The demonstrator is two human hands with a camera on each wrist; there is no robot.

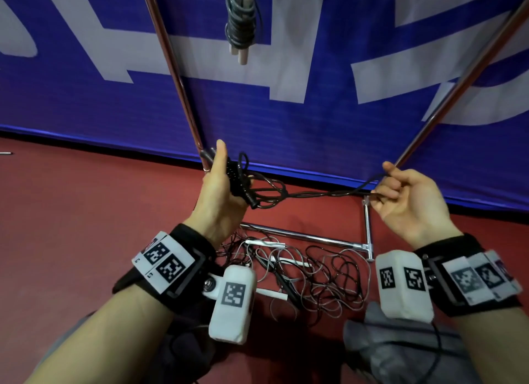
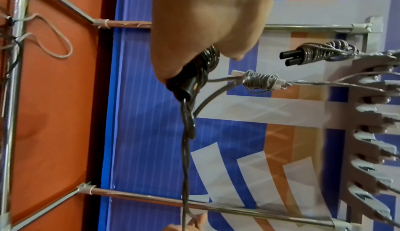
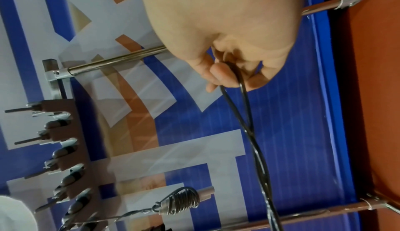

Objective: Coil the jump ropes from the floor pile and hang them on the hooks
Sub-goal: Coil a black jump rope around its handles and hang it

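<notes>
My left hand (image 1: 226, 180) grips the two black handles of a black jump rope (image 1: 309, 194), with several turns of cord wound round them (image 2: 195, 79). From there the doubled, twisted cord runs taut to my right hand (image 1: 385, 184), which pinches its looped end (image 3: 240, 84) between thumb and fingers. Both hands are held above the floor pile (image 1: 303, 272) of tangled black, grey and white ropes. One coiled grey rope (image 1: 240, 22) hangs above on the hook board (image 2: 368, 132); two hung coils (image 2: 320, 53) show in the left wrist view.
A chrome rack frame surrounds the spot: slanted poles (image 1: 171, 65) left and right, a base bar (image 1: 303, 236) on the red floor. Behind it stands a blue and white banner (image 1: 315, 120). The board's hooks (image 3: 62, 151) stick out, several of them bare.
</notes>
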